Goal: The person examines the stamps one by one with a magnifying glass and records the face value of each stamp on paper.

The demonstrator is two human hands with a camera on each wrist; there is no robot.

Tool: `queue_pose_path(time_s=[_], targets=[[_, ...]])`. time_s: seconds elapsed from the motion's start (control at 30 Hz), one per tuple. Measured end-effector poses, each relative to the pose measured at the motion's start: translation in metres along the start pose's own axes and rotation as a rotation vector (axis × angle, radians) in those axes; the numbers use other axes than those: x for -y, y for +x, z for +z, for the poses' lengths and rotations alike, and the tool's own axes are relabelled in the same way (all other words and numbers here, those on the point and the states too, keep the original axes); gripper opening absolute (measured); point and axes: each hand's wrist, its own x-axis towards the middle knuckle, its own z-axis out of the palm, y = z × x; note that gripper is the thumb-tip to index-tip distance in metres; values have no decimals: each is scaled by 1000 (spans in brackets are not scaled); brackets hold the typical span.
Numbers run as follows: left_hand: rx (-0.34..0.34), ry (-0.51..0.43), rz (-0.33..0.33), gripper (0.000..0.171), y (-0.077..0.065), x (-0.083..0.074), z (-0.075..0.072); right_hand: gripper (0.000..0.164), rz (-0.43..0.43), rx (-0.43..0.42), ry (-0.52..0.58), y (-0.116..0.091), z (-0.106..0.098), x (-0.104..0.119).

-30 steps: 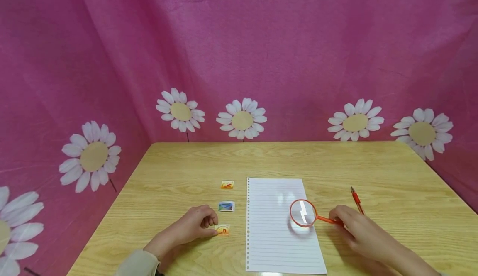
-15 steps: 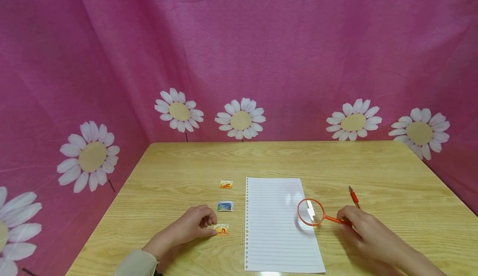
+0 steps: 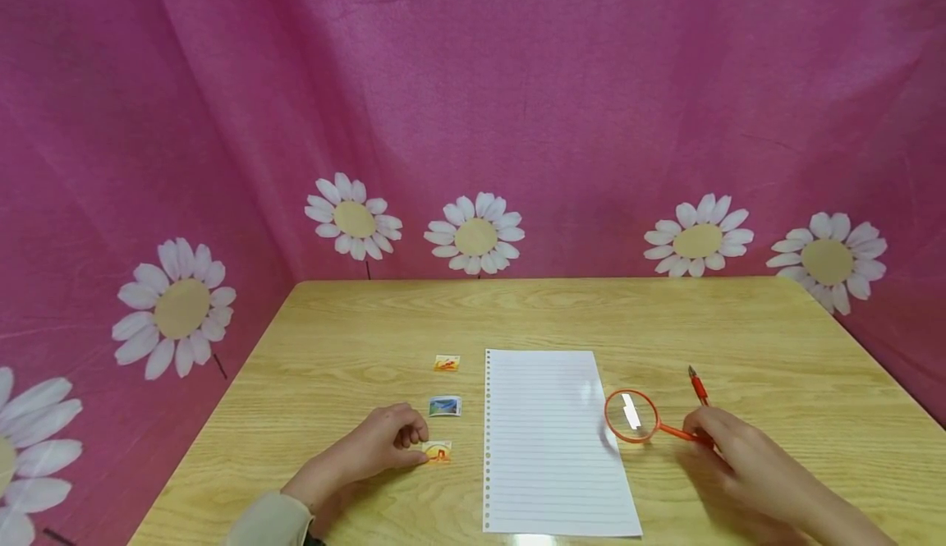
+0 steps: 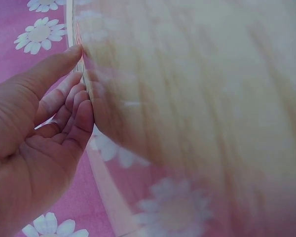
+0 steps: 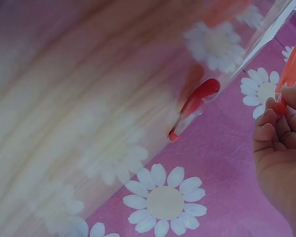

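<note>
Three small stamps are lying in a column left of the centre of the frame: the upper stamp, the middle stamp and the lower stamp. The left hand, lower left of centre, is resting its thumb at the left edge of the lower stamp and hiding a little of it; its other fingers are bending loosely, apart from the thumb and gripping nothing. At lower right, the right hand is pinching the handle of the magnifying glass between thumb and fingers, and it is blocking the rear part of the red pen, whose metal tip is pointing upward in the frame. The sheet of paper, ruled and punched with holes along its left side, is lying between the hands. The round red-orange rim is overlapping its right edge, and the lens is showing a jagged white glare. The table is showing glossy yellow wood grain. Behind it, the pink cloth with white daisies is hanging in soft folds. A beige sleeve is covering the left forearm.
</note>
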Motion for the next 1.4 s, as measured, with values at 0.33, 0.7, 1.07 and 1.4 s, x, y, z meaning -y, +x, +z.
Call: queue_pose_path(time_s=[0.33,0.7,1.07,1.4], targets=[[6,12,1,19,0,-1,-1,50,23,12,-7,-3,0,-6],[8,11,1,18,0,-2,-1,38,133,55,-33,2,1,-4],[7,15,-5,18,1,-1,-1,33,161,53,8,7,5,-10],[6,20,-14,18,1,0,0,27,212,43,43,11,7,-10]])
